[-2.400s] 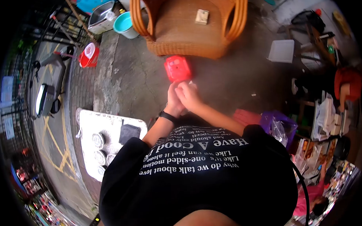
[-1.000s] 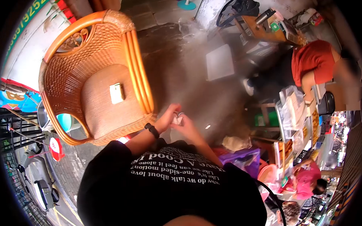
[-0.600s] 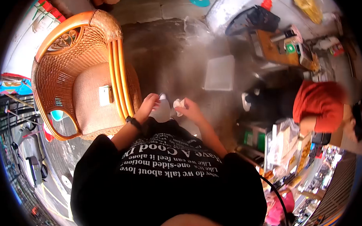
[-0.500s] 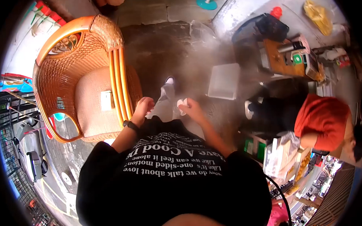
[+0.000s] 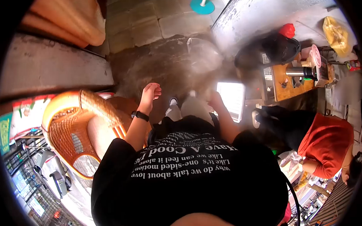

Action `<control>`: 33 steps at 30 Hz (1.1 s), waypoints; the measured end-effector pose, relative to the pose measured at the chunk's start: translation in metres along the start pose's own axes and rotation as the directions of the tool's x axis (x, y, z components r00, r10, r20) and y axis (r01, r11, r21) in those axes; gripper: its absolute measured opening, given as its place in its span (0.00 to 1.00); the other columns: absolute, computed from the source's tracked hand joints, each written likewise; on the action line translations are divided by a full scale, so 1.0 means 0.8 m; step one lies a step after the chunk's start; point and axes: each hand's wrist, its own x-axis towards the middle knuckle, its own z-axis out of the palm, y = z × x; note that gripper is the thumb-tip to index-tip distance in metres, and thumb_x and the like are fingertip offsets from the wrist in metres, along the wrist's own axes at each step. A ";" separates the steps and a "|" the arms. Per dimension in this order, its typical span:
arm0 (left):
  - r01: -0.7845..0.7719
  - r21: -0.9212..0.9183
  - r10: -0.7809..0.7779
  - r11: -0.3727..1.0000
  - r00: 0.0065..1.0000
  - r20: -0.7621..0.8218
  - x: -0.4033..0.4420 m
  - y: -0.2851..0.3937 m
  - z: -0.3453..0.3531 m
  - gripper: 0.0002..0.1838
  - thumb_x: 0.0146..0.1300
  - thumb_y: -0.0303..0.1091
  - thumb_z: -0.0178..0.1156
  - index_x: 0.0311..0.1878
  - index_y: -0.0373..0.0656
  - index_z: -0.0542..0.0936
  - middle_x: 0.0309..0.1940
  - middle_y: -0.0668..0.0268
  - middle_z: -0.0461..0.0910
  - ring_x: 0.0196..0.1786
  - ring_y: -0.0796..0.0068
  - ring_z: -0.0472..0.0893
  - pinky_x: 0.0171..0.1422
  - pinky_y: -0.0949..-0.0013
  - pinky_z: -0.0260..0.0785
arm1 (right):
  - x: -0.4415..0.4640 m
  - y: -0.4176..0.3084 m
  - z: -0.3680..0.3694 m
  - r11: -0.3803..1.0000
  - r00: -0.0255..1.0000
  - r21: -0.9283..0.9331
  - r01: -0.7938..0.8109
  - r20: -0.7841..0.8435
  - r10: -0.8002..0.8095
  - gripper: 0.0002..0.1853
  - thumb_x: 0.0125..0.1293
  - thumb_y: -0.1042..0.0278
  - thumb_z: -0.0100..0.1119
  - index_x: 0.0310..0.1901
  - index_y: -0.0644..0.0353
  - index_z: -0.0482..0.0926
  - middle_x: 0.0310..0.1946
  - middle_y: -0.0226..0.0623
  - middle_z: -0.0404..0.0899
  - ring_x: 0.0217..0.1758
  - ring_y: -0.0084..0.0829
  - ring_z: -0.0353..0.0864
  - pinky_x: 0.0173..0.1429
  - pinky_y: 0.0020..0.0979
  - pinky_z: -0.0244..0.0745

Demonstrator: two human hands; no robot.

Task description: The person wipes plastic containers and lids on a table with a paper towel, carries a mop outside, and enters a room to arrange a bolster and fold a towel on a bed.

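My left hand [image 5: 150, 94] is out in front of me with its fingers loosely curled in and nothing visible in them. A dark watch band is on that wrist. The wicker armchair [image 5: 66, 129] stands on its near left side, apart from the hand. My right hand [image 5: 215, 100] is closed and hazy. Whatever is inside its fingers is hidden. Just right of it, a white shallow plastic tray [image 5: 231, 100] lies on the floor, and the hand partly overlaps it in view.
A person in a red top [image 5: 325, 145] bends over boxes on the right. A wooden table [image 5: 285, 87] carries a dark cylinder and other items. A black basin [image 5: 274, 52] leans by the wall. A doorway threshold [image 5: 56, 69] and a turquoise round base [image 5: 202, 6] are farther ahead.
My view has shifted forward and turned. The armchair now sits lower and farther left. The white crumpled piece in my right fingers no longer shows. My left hand has moved forward.
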 end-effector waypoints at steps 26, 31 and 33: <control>0.468 -0.233 -0.519 0.852 0.813 -0.263 0.268 -0.076 0.027 0.07 0.55 0.31 0.45 0.33 0.39 0.70 0.24 0.68 0.71 0.27 0.80 0.71 0.32 0.79 0.63 | 0.589 0.093 0.025 0.748 0.979 -0.640 -0.175 -0.030 0.202 0.22 0.50 0.60 0.52 0.43 0.66 0.62 0.33 0.54 0.72 0.37 0.47 0.72 0.40 0.38 0.65; 0.498 -0.304 -0.575 0.812 0.769 -0.279 0.288 -0.127 -0.001 0.07 0.56 0.31 0.43 0.32 0.39 0.70 0.23 0.67 0.71 0.27 0.78 0.71 0.33 0.78 0.63 | 0.669 0.183 0.037 0.641 0.989 -0.762 0.091 0.144 0.032 0.21 0.52 0.60 0.50 0.44 0.65 0.61 0.36 0.53 0.70 0.38 0.49 0.70 0.40 0.39 0.65; 0.542 -0.322 -0.626 0.776 0.722 -0.294 0.295 -0.142 -0.007 0.07 0.56 0.31 0.43 0.32 0.39 0.69 0.24 0.66 0.71 0.29 0.78 0.71 0.35 0.77 0.63 | 0.673 0.218 0.044 0.529 0.984 -0.834 0.155 0.177 -0.009 0.19 0.52 0.60 0.50 0.43 0.60 0.63 0.37 0.50 0.70 0.37 0.49 0.71 0.38 0.41 0.66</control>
